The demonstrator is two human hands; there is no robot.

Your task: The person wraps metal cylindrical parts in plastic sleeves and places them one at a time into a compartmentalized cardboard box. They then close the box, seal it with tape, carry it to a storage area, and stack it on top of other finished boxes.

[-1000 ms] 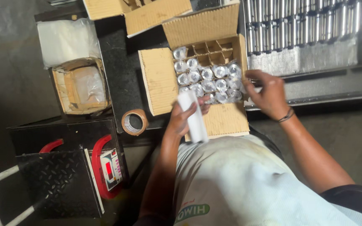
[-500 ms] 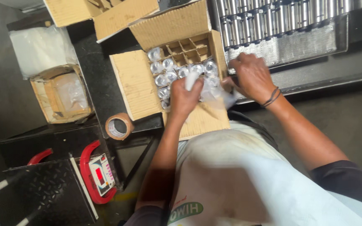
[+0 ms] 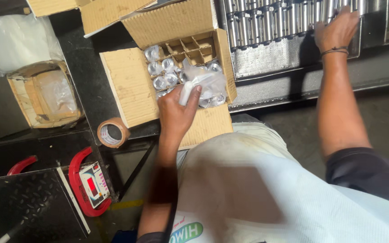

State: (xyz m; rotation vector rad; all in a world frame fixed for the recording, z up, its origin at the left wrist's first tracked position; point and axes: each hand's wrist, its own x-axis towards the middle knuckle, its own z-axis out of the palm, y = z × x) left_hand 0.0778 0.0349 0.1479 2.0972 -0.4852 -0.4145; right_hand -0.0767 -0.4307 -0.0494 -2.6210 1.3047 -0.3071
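The left hand point(image 3: 176, 110) pinches a clear plastic bag point(image 3: 202, 83) over the divided brown cardboard box point(image 3: 133, 87) of wrapped metal cylinders. Well apart, the right hand point(image 3: 336, 29) rests spread on upright steel cylinders point(image 3: 266, 22) in the perforated metal tray point(image 3: 271, 56).

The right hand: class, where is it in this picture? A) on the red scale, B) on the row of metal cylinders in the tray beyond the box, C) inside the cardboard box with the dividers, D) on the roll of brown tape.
B: the right hand lies on the metal cylinders in the tray, while the left hand holds a clear plastic bag over the cardboard box.
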